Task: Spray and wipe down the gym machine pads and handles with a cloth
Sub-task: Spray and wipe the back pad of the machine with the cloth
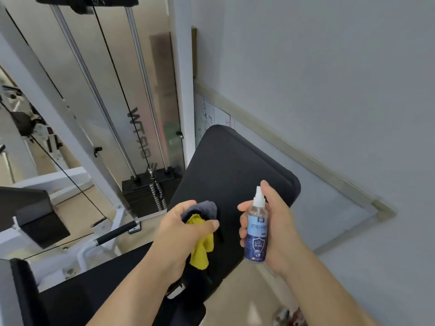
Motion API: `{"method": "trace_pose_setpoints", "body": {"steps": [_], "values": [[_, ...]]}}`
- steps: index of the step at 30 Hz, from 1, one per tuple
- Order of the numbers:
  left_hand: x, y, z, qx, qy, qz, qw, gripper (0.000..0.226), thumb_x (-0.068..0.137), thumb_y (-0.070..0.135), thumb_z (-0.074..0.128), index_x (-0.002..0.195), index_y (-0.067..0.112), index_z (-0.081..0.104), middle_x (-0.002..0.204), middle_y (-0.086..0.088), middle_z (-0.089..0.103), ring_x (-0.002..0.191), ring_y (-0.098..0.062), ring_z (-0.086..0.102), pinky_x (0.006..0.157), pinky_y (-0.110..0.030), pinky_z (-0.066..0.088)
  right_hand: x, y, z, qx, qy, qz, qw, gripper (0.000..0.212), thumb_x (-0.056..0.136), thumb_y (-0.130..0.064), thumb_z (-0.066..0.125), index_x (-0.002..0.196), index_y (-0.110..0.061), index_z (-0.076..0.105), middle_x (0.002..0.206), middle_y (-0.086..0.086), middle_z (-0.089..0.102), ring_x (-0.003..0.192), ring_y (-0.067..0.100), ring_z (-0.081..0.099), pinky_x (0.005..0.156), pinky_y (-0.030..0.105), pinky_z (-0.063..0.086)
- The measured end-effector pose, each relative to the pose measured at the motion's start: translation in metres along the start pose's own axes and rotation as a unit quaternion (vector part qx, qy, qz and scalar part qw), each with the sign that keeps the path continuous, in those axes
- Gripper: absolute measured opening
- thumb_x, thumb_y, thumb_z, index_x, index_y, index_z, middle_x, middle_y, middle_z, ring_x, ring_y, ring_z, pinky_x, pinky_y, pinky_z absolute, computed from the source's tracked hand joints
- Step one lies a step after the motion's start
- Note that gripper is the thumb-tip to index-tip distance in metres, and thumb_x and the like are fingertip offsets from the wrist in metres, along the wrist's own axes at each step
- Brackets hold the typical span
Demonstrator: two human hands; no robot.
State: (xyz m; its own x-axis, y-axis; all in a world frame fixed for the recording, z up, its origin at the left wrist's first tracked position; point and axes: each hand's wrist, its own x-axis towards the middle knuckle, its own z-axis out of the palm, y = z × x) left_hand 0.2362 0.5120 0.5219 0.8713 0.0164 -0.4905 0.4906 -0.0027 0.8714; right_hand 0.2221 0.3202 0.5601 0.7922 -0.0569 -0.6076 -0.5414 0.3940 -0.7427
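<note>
Two bare hands work low in the view, near six o'clock, in front of a black backrest pad (pixel 235 170) that tilts away toward twelve o'clock. The left hand (pixel 181 231) clenches a bunched cloth (pixel 203 249), thumb and fingers curled round it; a grey fold sticks out at the top of the fist and a yellow tail hangs below, over the pad's lower edge. At three o'clock from the cloth, just apart from it, the right hand (pixel 276 222) grasps a clear spray bottle (pixel 256 231) with a blue label, held nearly upright. Fingers wrap its body and the forefinger rises beside the white nozzle, which faces the pad.

At nine o'clock from the pad stands the black weight stack (pixel 146 191), with two steel guide rods (pixel 98 90) and a dark cable (pixel 113 74) running up from it. A handle (pixel 115 234) with a black grip juts out at nine o'clock from the left hand. A second black pad (pixel 94 290) lies at seven o'clock, under the left forearm. A whiteboard (pixel 211 114) with scribbles leans on the grey wall (pixel 329 78) just behind the backrest's top corner.
</note>
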Motion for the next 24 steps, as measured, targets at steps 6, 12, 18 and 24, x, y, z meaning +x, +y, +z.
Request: {"method": "trace_pose_setpoints", "body": {"steps": [6, 12, 18, 24], "values": [[0.030, -0.014, -0.018, -0.172, -0.019, -0.163, 0.971, 0.033, 0.087, 0.024, 0.081, 0.111, 0.004, 0.073, 0.098, -0.019, 0.079, 0.088, -0.032, 0.077, 0.082, -0.047, 0.062, 0.025, 0.004, 0.019, -0.030, 0.052, 0.015, 0.998, 0.075, 0.096, -0.074, 0.051, 0.058, -0.010, 0.061, 0.061, 0.013, 0.062, 0.052, 0.027, 0.064, 0.060, 0.033, 0.049], [0.044, -0.014, -0.013, -0.113, -0.019, -0.101, 0.988, 0.034, 0.096, 0.046, 0.069, 0.110, 0.014, 0.071, 0.095, -0.011, 0.080, 0.091, -0.030, 0.078, 0.089, -0.059, 0.060, 0.040, 0.018, 0.031, 0.023, 0.110, 0.030, 0.993, 0.068, 0.093, -0.070, 0.061, 0.058, -0.012, 0.059, 0.059, 0.010, 0.054, 0.048, 0.021, 0.049, 0.061, 0.034, 0.048], [0.046, -0.003, -0.002, -0.075, -0.026, -0.008, 0.997, 0.022, 0.095, 0.048, 0.069, 0.100, 0.027, 0.072, 0.096, -0.008, 0.078, 0.095, -0.032, 0.075, 0.086, -0.065, 0.059, 0.057, 0.027, 0.037, 0.017, 0.194, 0.020, 0.981, 0.069, 0.094, -0.072, 0.056, 0.064, -0.010, 0.058, 0.056, 0.008, 0.052, 0.044, 0.020, 0.046, 0.054, 0.030, 0.043], [0.042, 0.002, 0.003, -0.052, -0.014, 0.045, 0.998, 0.036, 0.093, 0.050, 0.069, 0.102, 0.015, 0.065, 0.101, -0.016, 0.070, 0.102, -0.040, 0.067, 0.091, -0.063, 0.056, 0.061, 0.027, 0.038, 0.021, 0.192, 0.015, 0.981, 0.070, 0.098, -0.073, 0.055, 0.100, -0.007, 0.076, 0.090, 0.013, 0.070, 0.080, 0.024, 0.067, 0.090, 0.048, 0.062]]}}
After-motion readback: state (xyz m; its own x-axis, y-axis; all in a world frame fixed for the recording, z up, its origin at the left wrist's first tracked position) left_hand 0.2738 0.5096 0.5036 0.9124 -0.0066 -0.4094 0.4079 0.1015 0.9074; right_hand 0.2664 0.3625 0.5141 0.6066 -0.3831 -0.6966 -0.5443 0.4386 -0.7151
